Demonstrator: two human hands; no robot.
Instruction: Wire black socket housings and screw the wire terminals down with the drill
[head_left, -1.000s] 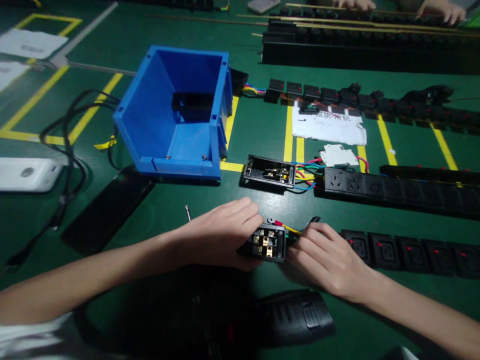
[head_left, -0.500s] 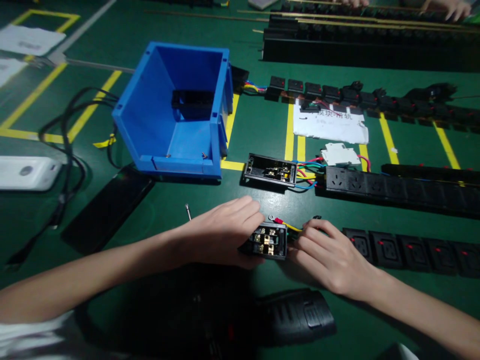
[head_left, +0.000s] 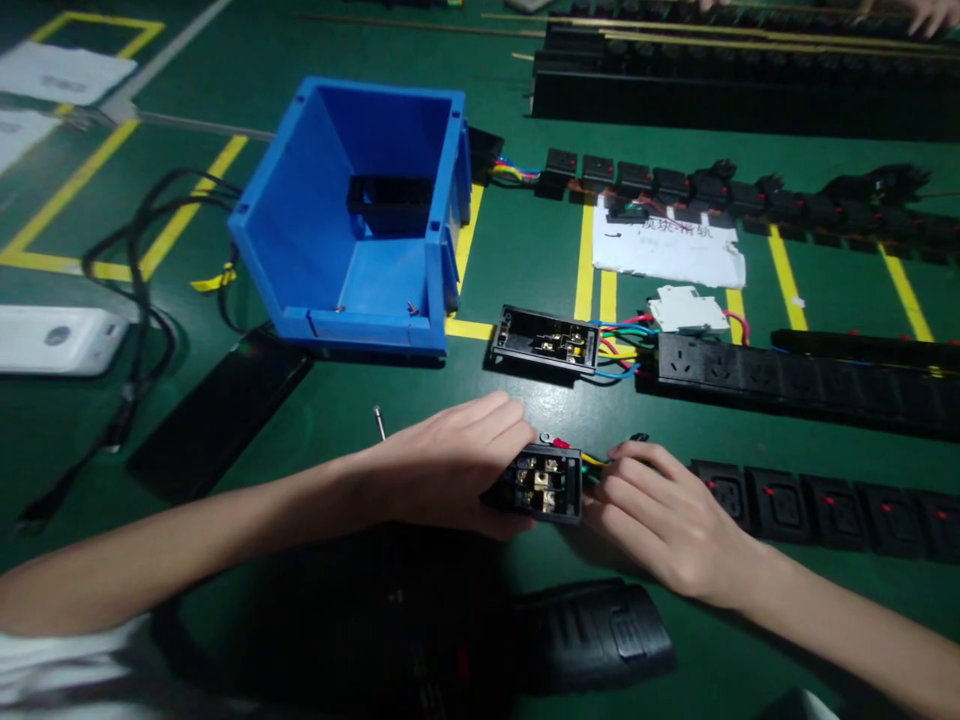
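My left hand [head_left: 457,460] is closed round the left part of a black terminal box [head_left: 551,485], whose open face shows brass terminals. At the box's right end, my right hand [head_left: 667,520] has its fingers curled together on wires [head_left: 594,461]; the fingertips are partly hidden. A ring lug with a red sleeve [head_left: 559,442] sticks up at the box's upper edge. Just beyond lies a second open black box [head_left: 546,342], with coloured wires running to a black socket strip [head_left: 787,385].
A blue bin [head_left: 382,290] stands at the upper left, beside black cables [head_left: 135,260] and a dark flat slab [head_left: 221,415]. A black tool part [head_left: 607,635] lies nearest me. Socket modules [head_left: 784,505] extend right. Another person's hand [head_left: 930,15] shows at the top right.
The whole view has shifted slightly, moving most things a little to the right. Both hands keep their hold, and the wire by the red sleeve shows less above the box.
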